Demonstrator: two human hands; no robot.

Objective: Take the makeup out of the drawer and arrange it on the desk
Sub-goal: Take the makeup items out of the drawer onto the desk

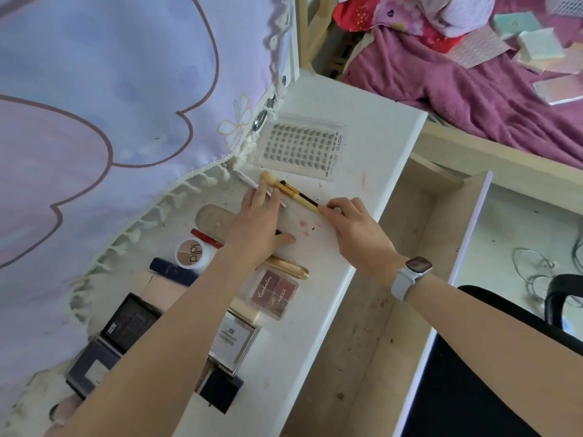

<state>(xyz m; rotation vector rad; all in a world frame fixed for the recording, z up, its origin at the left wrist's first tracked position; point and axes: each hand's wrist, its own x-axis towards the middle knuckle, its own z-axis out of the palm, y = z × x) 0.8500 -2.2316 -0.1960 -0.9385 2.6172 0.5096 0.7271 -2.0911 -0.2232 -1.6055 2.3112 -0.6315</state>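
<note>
Right hand [353, 230] pinches makeup brushes [298, 193] on desk [372, 159] — left hand [257, 225] flat.

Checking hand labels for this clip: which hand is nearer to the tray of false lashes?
Left. The left hand lies flat on the desk, fingertips just below the lash tray's lower corner. The right hand sits further towards the drawer, gripping the brush handles.

- Both forearms are bare, with no sleeves showing on either.
- The right wrist wears a smartwatch [418, 265]: a rounded rectangular case in a pale metallic tone with a dark, glossy screen.
- Its strap [403, 284] is 1 smooth, light grey band wrapping the wrist just below the case.
</note>
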